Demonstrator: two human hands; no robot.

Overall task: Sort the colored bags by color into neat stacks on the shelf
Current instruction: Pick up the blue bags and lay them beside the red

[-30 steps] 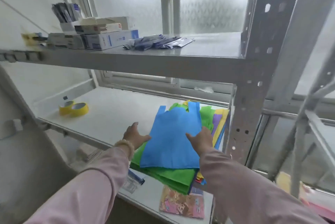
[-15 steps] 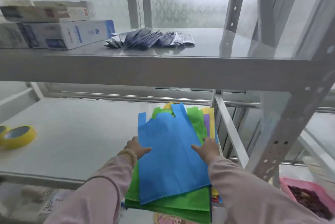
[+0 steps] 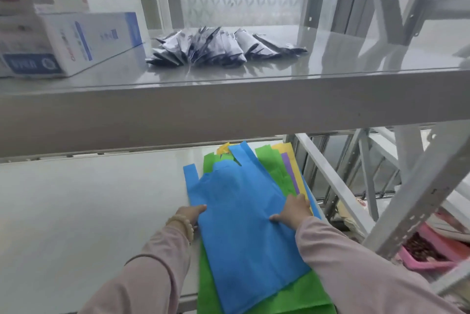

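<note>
Flanking the blue bag (image 3: pixel 244 224), left hand (image 3: pixel 189 214) and right hand (image 3: pixel 295 210) press flat.

Blue bag (image 3: pixel 244 224) lies flat atop green bag (image 3: pixel 292 298), with yellow (image 3: pixel 288 151) and purple (image 3: pixel 288 169) beneath.

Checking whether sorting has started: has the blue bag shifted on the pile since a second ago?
No. The blue bag lies on the green bag as before; only the camera moved.

**Other stuff around the rack**

Upper shelf (image 3: pixel 254 100) has a white and blue box (image 3: pixel 76 41) on the left, more cartons stacked behind it, and a fanned pile of dark foil sachets (image 3: pixel 218 47) mid-shelf. Down at the lower right sits a pink tray (image 3: pixel 432 255) with something brown inside.
</note>
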